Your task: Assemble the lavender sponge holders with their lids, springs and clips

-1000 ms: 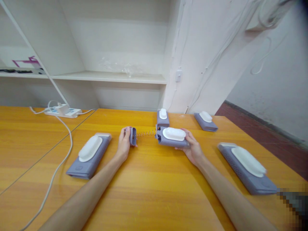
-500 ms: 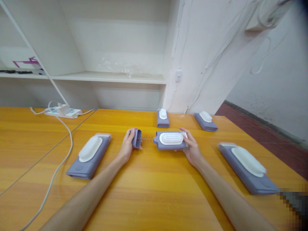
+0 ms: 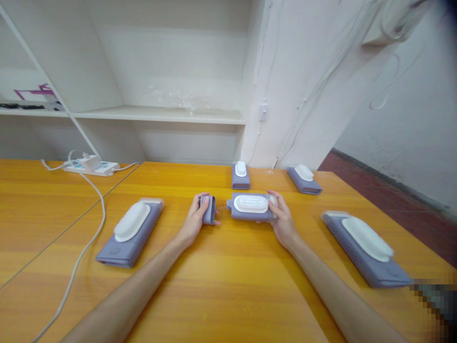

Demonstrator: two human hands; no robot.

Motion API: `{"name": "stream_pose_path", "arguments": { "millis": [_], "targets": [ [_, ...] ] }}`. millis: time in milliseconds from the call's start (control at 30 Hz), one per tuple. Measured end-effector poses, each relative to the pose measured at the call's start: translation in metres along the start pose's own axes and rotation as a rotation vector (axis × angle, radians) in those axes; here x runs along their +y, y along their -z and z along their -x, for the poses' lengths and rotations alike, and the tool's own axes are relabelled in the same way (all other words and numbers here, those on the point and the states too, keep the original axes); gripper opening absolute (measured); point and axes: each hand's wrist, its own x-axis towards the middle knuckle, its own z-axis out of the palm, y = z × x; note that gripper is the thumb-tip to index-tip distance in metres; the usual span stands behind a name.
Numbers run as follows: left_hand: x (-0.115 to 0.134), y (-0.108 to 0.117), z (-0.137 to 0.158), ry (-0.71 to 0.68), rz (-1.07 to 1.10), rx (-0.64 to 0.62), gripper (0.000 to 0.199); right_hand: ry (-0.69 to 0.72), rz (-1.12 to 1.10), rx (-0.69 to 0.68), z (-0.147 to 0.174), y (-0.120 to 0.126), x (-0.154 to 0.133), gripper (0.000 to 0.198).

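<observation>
My left hand (image 3: 194,216) is closed around a short purple end cap (image 3: 208,210), its open side turned to the right. In my right hand (image 3: 283,216) is the longer purple body (image 3: 241,214) of a dispenser-like device, gripped at its clear right end. On its upper face lies a white oval brush head (image 3: 251,204) with bristles. A thin coil spring (image 3: 222,207) spans the small gap between the cap and the tab at the body's left end. Both parts are held just over the wooden table (image 3: 221,286); the fingers beneath them are mostly hidden.
Similar purple devices with white oval brushes lie around: one at left (image 3: 130,233), one at right (image 3: 367,250), two at the back, a nearer-centre one (image 3: 241,176) and a right-hand one (image 3: 304,180). A power strip (image 3: 92,165) with a white cable (image 3: 87,238) sits at left.
My left hand has moved right with the cap, rotating it slightly, so the gap to the body is smaller and less of the spring shows. My right hand stays nearly in place.
</observation>
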Motion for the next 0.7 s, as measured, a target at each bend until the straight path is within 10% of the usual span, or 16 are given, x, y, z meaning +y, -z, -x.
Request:
{"name": "stream_pose_path", "arguments": {
  "millis": [700],
  "targets": [
    [-0.003, -0.015, 0.009, 0.079, 0.012, -0.036, 0.040, -0.066, -0.011, -0.120, 0.006, -0.006, -0.001, 0.033]
  ]
}}
